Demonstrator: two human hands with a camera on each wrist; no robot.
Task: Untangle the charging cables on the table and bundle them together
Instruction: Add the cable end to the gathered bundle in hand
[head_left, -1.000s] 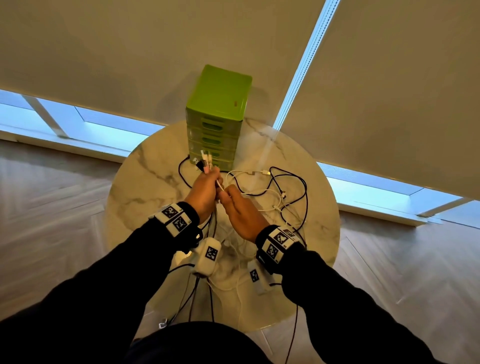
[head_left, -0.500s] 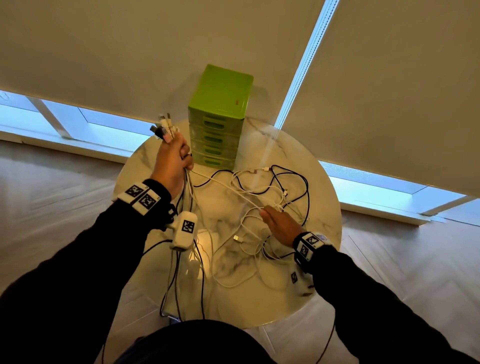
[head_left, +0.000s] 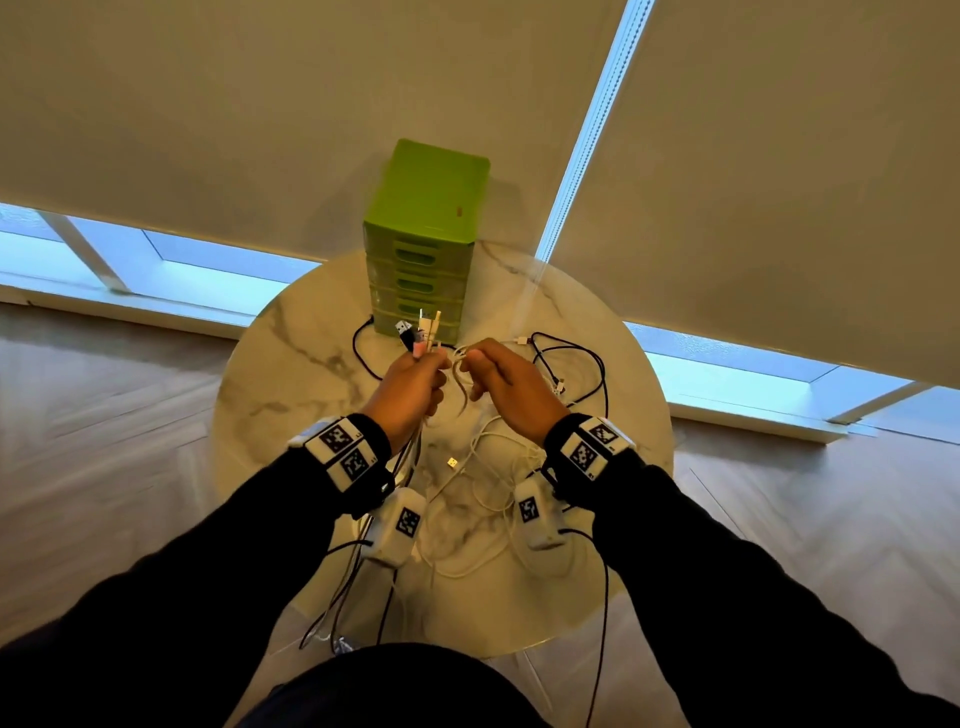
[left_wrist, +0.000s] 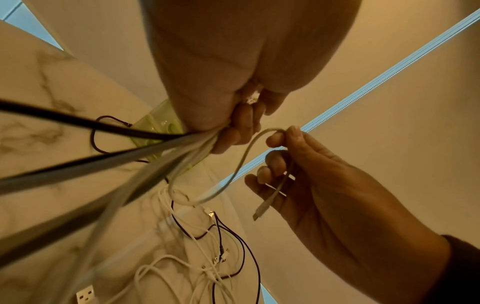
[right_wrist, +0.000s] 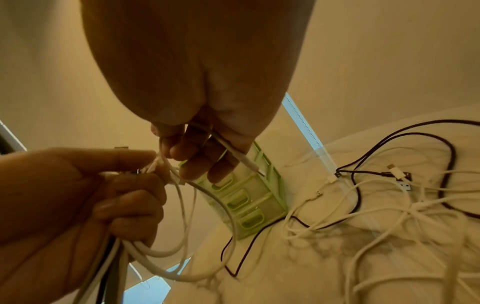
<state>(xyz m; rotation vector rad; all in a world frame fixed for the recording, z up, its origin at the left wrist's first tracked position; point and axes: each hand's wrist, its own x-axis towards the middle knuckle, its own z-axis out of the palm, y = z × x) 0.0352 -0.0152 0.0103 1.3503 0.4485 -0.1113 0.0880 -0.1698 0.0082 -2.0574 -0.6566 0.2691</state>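
Above the round marble table (head_left: 291, 384), my left hand (head_left: 426, 369) grips a bundle of black and white cables (left_wrist: 145, 148). Their plug ends (head_left: 422, 330) stick up out of the fist. My right hand (head_left: 475, 364) is right beside it, pinching one white cable (left_wrist: 246, 156) near its end. That cable's plug (left_wrist: 262, 209) hangs below my right fingers (right_wrist: 194, 154). It loops down and back toward the left hand (right_wrist: 109, 197). A loose tangle of black and white cables (head_left: 566, 374) lies on the table at right and below my hands (right_wrist: 389, 207).
A green plastic drawer unit (head_left: 426, 234) stands at the table's far edge, just behind my hands. A white USB plug (head_left: 452, 462) lies on the table under my wrists. Bundle cables trail over the near edge (head_left: 337, 618) toward the floor. Window blinds hang behind.
My left hand came down from the upper left, bringing the bundle back over the table's middle. My right hand left the tangle, rose with a white cable end and met the left hand.
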